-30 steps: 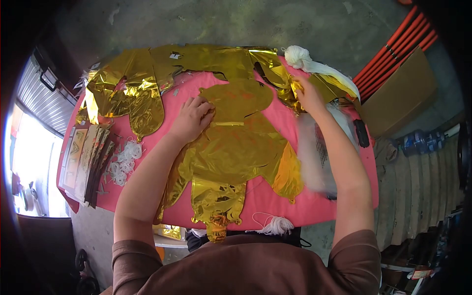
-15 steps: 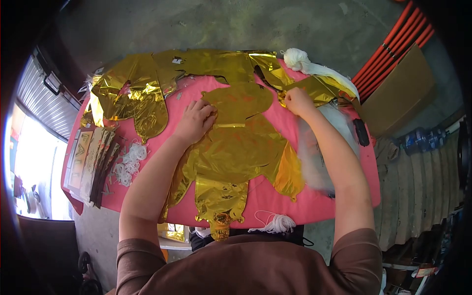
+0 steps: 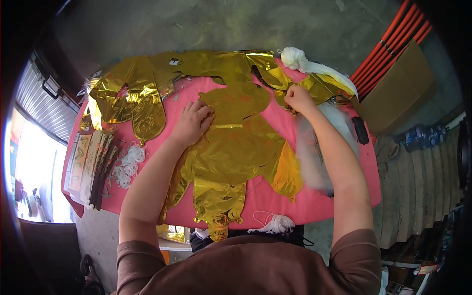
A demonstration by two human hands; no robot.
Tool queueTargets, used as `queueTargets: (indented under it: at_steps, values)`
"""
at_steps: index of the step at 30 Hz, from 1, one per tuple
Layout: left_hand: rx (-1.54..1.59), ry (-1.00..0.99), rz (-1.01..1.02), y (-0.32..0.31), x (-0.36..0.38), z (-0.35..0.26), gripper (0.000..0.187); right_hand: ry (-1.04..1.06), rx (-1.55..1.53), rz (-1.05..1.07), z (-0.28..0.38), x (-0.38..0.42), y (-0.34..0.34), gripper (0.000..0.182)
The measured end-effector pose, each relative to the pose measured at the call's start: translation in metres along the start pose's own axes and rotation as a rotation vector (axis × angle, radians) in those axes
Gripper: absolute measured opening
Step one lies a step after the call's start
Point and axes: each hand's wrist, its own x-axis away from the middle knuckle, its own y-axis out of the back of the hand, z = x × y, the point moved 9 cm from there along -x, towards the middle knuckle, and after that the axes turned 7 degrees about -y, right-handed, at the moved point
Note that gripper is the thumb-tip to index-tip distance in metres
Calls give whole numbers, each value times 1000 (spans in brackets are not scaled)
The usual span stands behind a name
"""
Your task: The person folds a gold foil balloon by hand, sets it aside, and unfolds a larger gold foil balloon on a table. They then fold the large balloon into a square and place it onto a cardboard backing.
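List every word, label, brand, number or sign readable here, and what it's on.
No text can be read with certainty.
Plastic bag: dark print, too small to read.
Printed packets at left: markings too small and blurred.
White patch on the gold foil: nothing legible.
Label at lower right: too blurred.

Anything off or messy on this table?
Two things: the near end of the central gold foil piece overhangs the pink-covered table, and loose white string lies tangled on the left. No spill visible.
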Motion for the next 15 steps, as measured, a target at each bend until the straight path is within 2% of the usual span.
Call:
queueTargets:
  at_steps: [1,3,4,5,7,10,14,15]
  values:
    - [-1,2,1,0,0,0,21,2,-1,-3,5,3,-1,15]
    - [0,7,6,-1,1,1,21,105,191,-76,31,17,1,18]
    - [-1,3,7,-1,1,0,21,82,263,-65,43,25,3,20]
    - [-2,-1,7,-1,1,0,21,80,262,-60,45,29,1,20]
    - [7,5,11,-1,1,0,21,202,503,-68,54,36,-7,20]
    - [9,4,5,0,0,0,21,198,634,-71,53,33,-17,20]
    - [12,7,15,0,0,0,21,167,612,-99,52,28,-11,17]
    - [14,10,16,-1,1,1,21,87,465,-86,45,24,-5,14]
